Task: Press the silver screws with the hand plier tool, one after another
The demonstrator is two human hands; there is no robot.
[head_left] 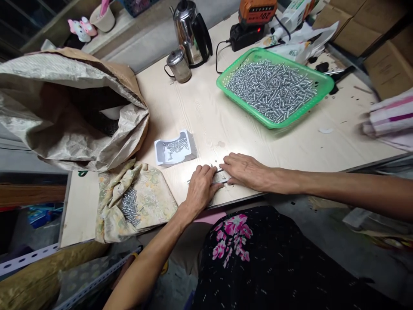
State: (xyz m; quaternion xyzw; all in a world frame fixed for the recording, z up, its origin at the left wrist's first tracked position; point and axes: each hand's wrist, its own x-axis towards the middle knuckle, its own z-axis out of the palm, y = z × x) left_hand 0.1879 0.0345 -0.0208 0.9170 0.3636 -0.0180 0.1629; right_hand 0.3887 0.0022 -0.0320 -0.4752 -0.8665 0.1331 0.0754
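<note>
Near the table's front edge, my left hand (200,186) and my right hand (247,173) face each other over a small flat, pale piece with dark long edges (221,176). My left fingers are closed over its left end, where a thin tip sticks out. My right fingers and thumb pinch its right end. What lies under the fingers is hidden. A small white open box (161,153) holding several metal screws or pins stands just behind my left hand. To its left, a pile of similar small metal pieces (130,206) rests on a patterned cloth (151,185).
A green basket (274,122) heaped with small metal pieces stands at the back right. A large paper sack (129,142) gapes open at left. Behind are a metal cup (180,69), an electric kettle (190,38) and an orange battery (257,12) on a charger (247,36).
</note>
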